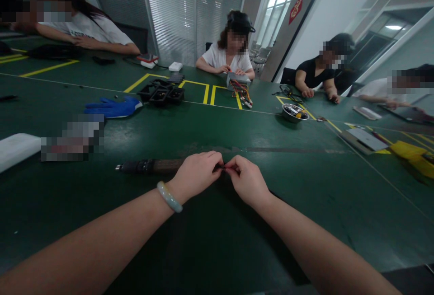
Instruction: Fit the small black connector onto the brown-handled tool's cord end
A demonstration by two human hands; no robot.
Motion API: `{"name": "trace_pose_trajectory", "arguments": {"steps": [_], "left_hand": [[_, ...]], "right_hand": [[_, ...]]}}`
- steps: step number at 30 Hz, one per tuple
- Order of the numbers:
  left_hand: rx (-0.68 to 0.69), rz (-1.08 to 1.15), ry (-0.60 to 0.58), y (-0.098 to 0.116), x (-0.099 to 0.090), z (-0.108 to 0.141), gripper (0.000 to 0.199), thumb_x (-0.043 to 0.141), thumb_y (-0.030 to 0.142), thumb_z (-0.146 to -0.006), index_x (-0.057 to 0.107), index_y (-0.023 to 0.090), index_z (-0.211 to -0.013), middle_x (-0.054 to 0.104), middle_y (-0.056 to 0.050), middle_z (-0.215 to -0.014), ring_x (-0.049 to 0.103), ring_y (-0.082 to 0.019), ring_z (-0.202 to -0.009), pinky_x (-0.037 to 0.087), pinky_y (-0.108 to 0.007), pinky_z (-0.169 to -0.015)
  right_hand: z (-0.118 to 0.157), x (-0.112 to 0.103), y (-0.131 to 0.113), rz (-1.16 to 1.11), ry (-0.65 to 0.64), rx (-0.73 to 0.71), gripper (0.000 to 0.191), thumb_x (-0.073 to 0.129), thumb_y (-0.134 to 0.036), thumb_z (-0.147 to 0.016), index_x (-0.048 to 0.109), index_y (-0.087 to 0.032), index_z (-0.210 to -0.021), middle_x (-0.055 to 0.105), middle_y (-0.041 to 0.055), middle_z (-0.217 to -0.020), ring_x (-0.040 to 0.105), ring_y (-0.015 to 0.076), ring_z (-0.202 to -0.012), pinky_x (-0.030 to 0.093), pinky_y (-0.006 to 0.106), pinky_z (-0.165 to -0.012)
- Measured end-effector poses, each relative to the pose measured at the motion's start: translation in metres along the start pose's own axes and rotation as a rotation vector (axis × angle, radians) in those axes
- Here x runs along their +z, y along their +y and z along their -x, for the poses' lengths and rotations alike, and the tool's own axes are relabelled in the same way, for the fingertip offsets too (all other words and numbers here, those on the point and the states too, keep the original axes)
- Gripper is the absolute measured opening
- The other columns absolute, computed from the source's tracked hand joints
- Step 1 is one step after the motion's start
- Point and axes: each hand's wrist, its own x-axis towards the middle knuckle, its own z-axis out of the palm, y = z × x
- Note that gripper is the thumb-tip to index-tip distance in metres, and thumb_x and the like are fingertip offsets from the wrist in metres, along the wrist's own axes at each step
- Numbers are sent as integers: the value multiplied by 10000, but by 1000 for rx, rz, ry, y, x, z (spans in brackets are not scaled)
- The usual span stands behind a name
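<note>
A dark, rod-shaped electric screwdriver [142, 166] lies across the green table, its silver tip pointing left and its brown grip running under my left hand [200, 173]. That hand is closed over the right end of the tool, thumb and fingers pinched together. Close against it, my right hand [246, 180] is closed in a pinch too. The fingertips of both hands meet at a small dark part, too hidden to name. A pale bangle [169, 197] circles my left wrist. A thin dark line shows beside my right forearm.
Beyond my hands are a blue glove [113, 107], black trays [161, 92] and a metal bowl of small parts [294, 112]. A white box [20, 149] lies at left, yellow material [412, 157] at right. Several people sit across the table [217, 128]; one handles a wired metal box [237, 79].
</note>
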Motion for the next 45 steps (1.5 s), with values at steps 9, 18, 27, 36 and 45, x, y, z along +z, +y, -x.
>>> {"name": "trace_pose_trajectory", "arguments": {"steps": [9,18,27,36,45], "left_hand": [[-37,29,4,-2,1,-1,106,568,272,-862,562,216,-952,643,-5,-915,610,-169,-830,454,-303,-716],[-39,16,4,-1,-2,-1,92,569,274,-856,548,218,-925,635,7,-895,599,-168,-797,440,-300,-675],[-27,32,-2,-2,-2,0,98,562,277,-860,553,214,-934,636,-3,-918,602,-167,-807,445,-303,-693],[-32,27,-15,-1,-2,-1,111,555,286,-867,554,204,-942,641,-13,-930,607,-164,-815,448,-297,-693],[-52,-6,-30,0,-3,-2,118,555,291,-862,561,217,-955,633,-11,-886,614,-170,-794,440,-291,-664]], "right_hand": [[6,3,0,115,-26,-124,142,526,-56,-888,565,-191,-900,601,18,-898,564,166,-831,416,270,-752],[6,3,3,81,-32,-80,186,549,-20,-840,542,-203,-872,584,-19,-837,551,146,-785,391,243,-709],[4,-4,5,-3,-26,-20,164,562,-48,-839,525,-207,-853,593,-39,-788,563,129,-721,380,223,-646],[3,-5,6,3,-58,-25,165,553,-44,-849,528,-207,-861,597,-34,-805,565,128,-735,378,222,-642],[1,-3,4,45,-54,-45,162,548,-48,-852,523,-208,-850,596,-24,-802,559,149,-748,375,237,-667]]}}
